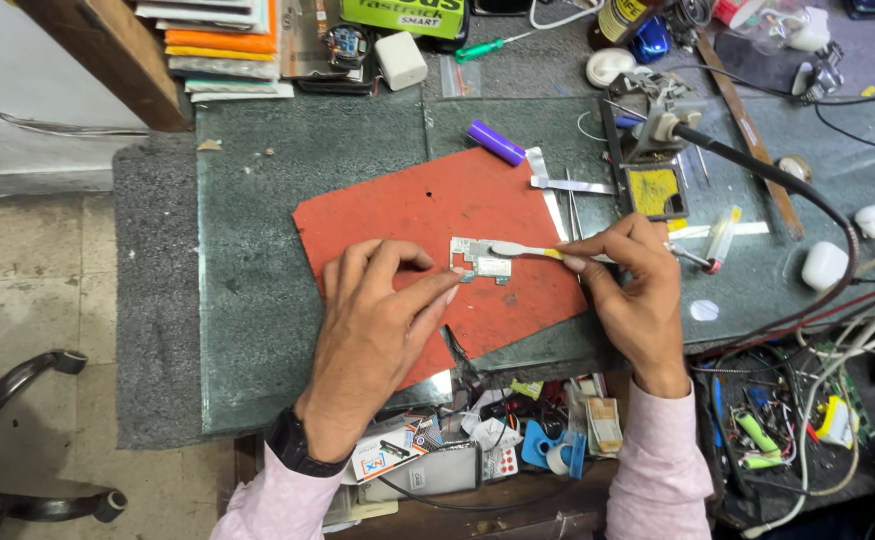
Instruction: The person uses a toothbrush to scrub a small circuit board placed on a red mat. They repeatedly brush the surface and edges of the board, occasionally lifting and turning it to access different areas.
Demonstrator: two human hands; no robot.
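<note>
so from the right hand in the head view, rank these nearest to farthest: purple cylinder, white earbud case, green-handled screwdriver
From the right hand, which holds a thin metal tool:
1. White earbud case, off to its right by the black cable.
2. Purple cylinder, up and left, at the red mat's top edge. These two are fairly close; the case looks slightly nearer.
3. Green-handled screwdriver, at the far edge of the bench, clearly farthest.

Pale pink long sleeves (657,470) on both arms, a black wristwatch (292,447) at the left wrist.
</note>
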